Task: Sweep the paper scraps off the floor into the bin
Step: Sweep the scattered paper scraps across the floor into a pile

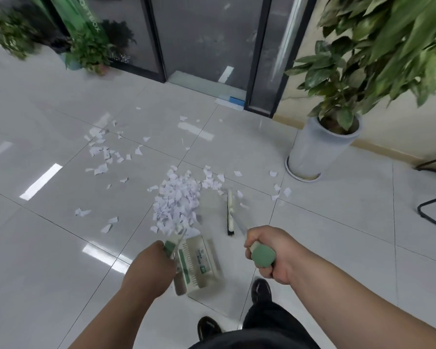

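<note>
Glossy pale tiled floor (61, 248) mirrors ceiling lights. White paper scraps (176, 202) look matt. The dustpan (199, 265) is smooth cream plastic; bottom-centre shoes (261, 289) shine black.

1. The floor (61, 248) is laid with large, glossy, pale grey tiles divided by thin dark grout lines, and bright strips of ceiling light reflect off it.
2. Dark-framed glass doors (207, 41) stand at the far side.
3. A cream wall (300, 79) with a tan skirting runs along the right.
4. A tall leafy plant in a pale cylindrical pot (317, 147) stands near that wall.
5. Smaller potted plants (88, 51) sit by a green panel at the far left.
6. Black metal furniture legs (433, 207) show at the right edge.
</note>
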`<action>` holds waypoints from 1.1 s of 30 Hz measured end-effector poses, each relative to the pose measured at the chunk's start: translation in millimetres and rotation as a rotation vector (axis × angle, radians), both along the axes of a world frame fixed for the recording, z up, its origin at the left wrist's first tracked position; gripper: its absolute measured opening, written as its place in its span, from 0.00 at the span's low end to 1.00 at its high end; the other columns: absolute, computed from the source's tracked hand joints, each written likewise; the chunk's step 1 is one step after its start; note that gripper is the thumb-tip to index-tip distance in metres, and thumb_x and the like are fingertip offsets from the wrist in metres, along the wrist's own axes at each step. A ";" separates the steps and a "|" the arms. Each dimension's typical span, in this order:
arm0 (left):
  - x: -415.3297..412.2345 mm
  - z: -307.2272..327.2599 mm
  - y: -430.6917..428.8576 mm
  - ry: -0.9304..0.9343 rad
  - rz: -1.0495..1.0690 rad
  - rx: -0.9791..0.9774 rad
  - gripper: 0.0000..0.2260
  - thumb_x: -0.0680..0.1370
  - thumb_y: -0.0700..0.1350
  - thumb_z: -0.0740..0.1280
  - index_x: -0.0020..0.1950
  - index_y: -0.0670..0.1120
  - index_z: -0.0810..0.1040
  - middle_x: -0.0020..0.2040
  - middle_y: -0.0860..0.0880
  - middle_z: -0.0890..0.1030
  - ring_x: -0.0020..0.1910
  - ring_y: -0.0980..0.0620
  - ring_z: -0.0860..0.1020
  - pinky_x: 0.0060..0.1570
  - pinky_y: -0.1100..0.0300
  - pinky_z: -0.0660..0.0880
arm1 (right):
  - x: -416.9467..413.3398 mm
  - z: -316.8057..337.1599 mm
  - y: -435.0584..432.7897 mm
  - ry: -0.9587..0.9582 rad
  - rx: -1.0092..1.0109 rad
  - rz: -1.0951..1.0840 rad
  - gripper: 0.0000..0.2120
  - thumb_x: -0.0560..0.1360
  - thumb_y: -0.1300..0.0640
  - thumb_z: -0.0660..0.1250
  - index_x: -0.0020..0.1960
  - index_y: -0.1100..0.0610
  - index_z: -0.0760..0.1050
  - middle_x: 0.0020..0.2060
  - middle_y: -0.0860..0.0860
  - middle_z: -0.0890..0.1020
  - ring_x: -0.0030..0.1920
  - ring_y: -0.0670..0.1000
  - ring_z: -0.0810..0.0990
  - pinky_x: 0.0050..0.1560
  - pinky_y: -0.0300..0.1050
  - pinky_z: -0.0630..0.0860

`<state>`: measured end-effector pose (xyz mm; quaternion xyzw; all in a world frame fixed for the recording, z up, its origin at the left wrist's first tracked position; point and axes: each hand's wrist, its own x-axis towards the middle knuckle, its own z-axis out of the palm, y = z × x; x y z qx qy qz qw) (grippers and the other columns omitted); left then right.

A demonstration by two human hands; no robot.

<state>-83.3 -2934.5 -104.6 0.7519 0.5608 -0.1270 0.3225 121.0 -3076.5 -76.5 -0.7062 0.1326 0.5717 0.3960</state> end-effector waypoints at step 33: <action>204.1 -6.6 44.3 0.125 0.229 0.051 0.02 0.74 0.38 0.61 0.42 0.43 0.72 0.34 0.47 0.76 0.32 0.47 0.72 0.31 0.57 0.66 | 231.2 -57.4 102.8 -0.013 -0.051 0.442 0.03 0.69 0.64 0.66 0.43 0.59 0.74 0.38 0.57 0.76 0.34 0.54 0.72 0.29 0.38 0.67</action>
